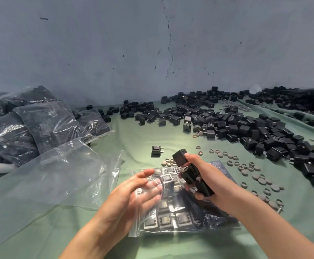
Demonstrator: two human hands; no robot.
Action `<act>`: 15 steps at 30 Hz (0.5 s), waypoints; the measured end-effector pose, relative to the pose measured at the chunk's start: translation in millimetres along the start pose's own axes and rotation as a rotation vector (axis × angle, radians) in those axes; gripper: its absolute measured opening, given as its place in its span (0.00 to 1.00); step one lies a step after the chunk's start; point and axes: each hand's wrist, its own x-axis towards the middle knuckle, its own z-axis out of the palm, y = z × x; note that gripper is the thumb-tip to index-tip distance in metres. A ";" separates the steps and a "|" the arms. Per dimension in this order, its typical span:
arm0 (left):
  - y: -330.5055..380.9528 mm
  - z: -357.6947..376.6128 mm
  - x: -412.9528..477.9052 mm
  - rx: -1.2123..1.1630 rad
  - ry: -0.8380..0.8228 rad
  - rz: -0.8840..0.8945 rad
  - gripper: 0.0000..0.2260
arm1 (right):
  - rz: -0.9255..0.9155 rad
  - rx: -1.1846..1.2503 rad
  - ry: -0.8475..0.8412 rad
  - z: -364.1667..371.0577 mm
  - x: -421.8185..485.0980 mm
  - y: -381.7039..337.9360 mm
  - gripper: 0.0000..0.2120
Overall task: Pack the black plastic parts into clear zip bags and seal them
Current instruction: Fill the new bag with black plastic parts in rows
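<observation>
Three black parts (189,173), stacked end to end, sit in the right hand (206,176) — fingers curled round them, thumb on the top one.

And the other hand?

The left hand (131,193) is at the mouth of the zip bag (135,227), which lies flat on the counter (133,135). Its fingers are nearly straight and slipped inside, showing through the film, with the thumb lifted clear above. It grips nothing and only spreads the mouth.

How full is that bag?

Rows of parts already lie inside, filling most of it as far as I can judge. The held stack is just above it, not yet in, and the seal is open.

So where does the whole job stand?

Some way in, but far from done. Filled bags (49,124) are piled at the left, with empty bags (49,184) beside them — but a big heap (245,128) of loose parts covers the right of the counter. I'd guess many more bags to go.
</observation>
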 end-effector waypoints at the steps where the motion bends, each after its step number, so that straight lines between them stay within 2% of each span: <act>1: 0.5 -1.8 -1.6 0.015 0.040 0.018 0.16 | -0.013 -0.004 -0.003 -0.3 -0.8 -0.3 0.22; 3: 2.3 -7.8 -6.5 0.104 0.157 0.081 0.12 | -0.056 -0.005 -0.021 0.2 -2.8 -2.0 0.21; 5: 2.9 -16.4 -11.8 0.291 0.296 0.187 0.09 | -0.119 -0.003 -0.034 2.2 -4.0 -4.3 0.24; 7: 3.3 -25.2 -17.4 0.575 0.462 0.375 0.11 | -0.197 -0.014 -0.055 5.7 -6.8 -6.8 0.26; 9: 4.5 -28.3 -24.4 0.808 0.545 0.605 0.09 | -0.269 -0.045 -0.101 10.5 -10.3 -6.9 0.24; 11: 3.7 -23.5 -29.9 0.845 0.426 0.699 0.07 | -0.318 -0.132 -0.166 15.9 -14.7 -4.4 0.15; 12: 2.5 -19.3 -31.7 0.810 0.322 0.683 0.10 | -0.347 -0.183 -0.203 18.6 -16.7 -2.4 0.12; 13: 0.7 -14.6 -31.9 0.753 0.219 0.635 0.13 | -0.397 -0.242 -0.232 21.3 -18.2 0.3 0.10; 15: -2.9 -5.4 -32.5 0.629 0.057 0.527 0.13 | -0.553 -0.426 -0.231 27.4 -21.3 6.2 0.14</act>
